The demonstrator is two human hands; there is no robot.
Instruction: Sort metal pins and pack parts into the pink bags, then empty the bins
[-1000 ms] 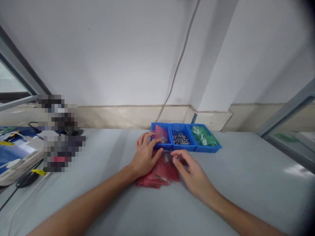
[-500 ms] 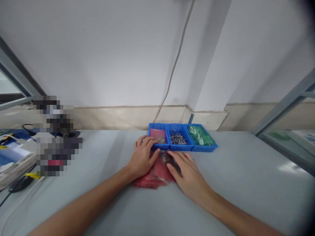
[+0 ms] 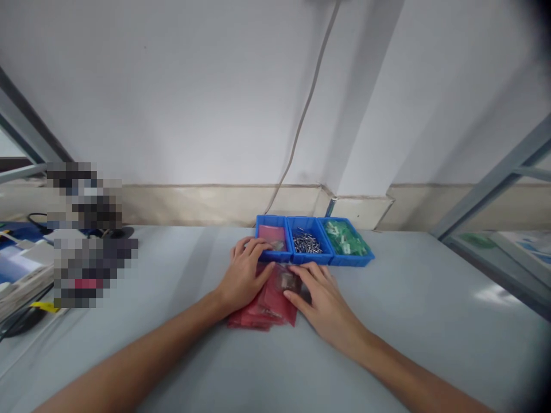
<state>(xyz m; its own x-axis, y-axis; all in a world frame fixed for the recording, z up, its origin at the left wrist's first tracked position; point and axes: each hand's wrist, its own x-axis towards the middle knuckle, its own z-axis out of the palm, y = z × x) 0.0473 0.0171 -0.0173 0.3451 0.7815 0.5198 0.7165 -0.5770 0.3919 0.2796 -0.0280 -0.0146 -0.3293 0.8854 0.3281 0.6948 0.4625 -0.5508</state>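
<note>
A loose pile of red plastic bags (image 3: 264,304) lies on the grey table in front of three joined blue bins. My left hand (image 3: 243,274) rests flat on the pile's left part, its fingertips touching the front edge of the left bin (image 3: 272,236), which holds a pink bag. My right hand (image 3: 321,298) lies flat on the pile's right part, fingers stretched out over a bag with small dark parts inside. The middle bin (image 3: 306,241) holds metal pins and the right bin (image 3: 346,240) holds green parts.
A grey table (image 3: 408,310) runs to a white wall, where a cable (image 3: 301,120) hangs down. Blurred-out items (image 3: 88,241), papers and cords sit at the left. A metal frame (image 3: 491,183) stands at the right.
My right hand has gone from a raised pinch above the bags to lying flat on them. My left hand stayed on the pile. The view shifted slightly.
</note>
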